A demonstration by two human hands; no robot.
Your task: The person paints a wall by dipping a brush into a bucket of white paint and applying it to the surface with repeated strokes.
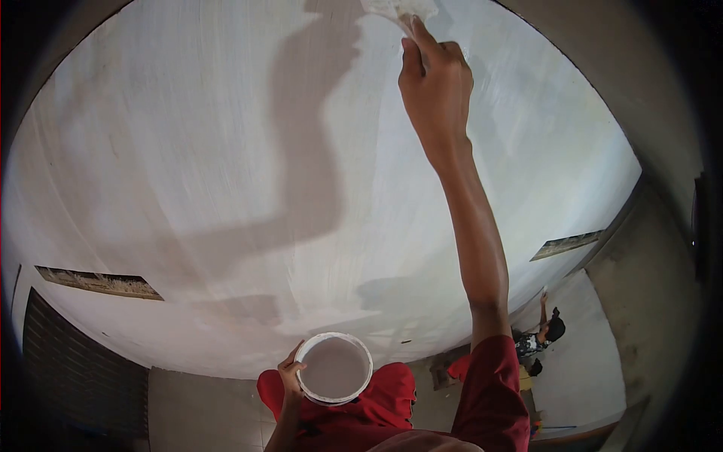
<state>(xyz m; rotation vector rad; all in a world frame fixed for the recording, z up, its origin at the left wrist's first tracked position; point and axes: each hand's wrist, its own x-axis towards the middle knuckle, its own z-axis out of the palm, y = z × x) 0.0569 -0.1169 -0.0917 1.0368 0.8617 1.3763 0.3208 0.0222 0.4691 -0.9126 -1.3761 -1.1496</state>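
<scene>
My right hand [440,71] is raised high against the pale wall [203,113], its fingers closed around the handle of a paintbrush [388,7]. The brush head is coated white, lies at the wall's surface and is partly cut off by the top of the view. Low down, my left hand [291,369] grips the side of a white bucket [369,354], thumb at the rim. Greyish-white paint [334,367] fills part of the bucket, which is upright in front of my red trousers [395,384].
Shadows of my arm fall across the wall. Narrow openings [98,282] sit low on the left and right [566,245]. A dark slatted grille [83,365] stands lower left. Another person [546,331] with a raised arm is at the right wall, with another head [534,368] below.
</scene>
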